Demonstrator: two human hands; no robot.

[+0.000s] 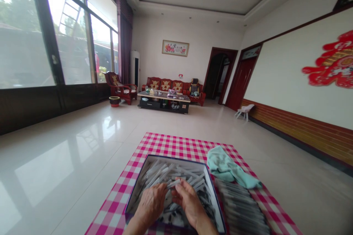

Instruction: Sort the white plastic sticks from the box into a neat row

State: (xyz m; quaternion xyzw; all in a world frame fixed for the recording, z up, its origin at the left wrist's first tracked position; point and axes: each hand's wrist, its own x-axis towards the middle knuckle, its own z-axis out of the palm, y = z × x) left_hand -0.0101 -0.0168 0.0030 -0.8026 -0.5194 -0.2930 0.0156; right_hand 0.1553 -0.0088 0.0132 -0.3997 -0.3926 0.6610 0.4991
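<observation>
A shallow box [213,187] with a dark blue edge and pale inner walls holds many slim translucent tubes [157,170] and small dark pieces. Over its near half, my left hand [153,200] and my right hand [189,200] are close together. A whitish slim tube [173,183] spans the gap between them, with the fingers of both hands closed on its ends. Blur hides whether it has a cap or a tip. Right of the box lies a row of dark, slim, pen-like sticks [242,205], side by side and blurred.
A mint-green cloth [223,163] lies crumpled on the pink-and-white checked tablecloth [124,180], behind the sticks. Across the tiled floor stand a low coffee table [149,104], a wooden sofa [160,84], an armchair [129,95], a pot [114,101] and a small white chair [244,111].
</observation>
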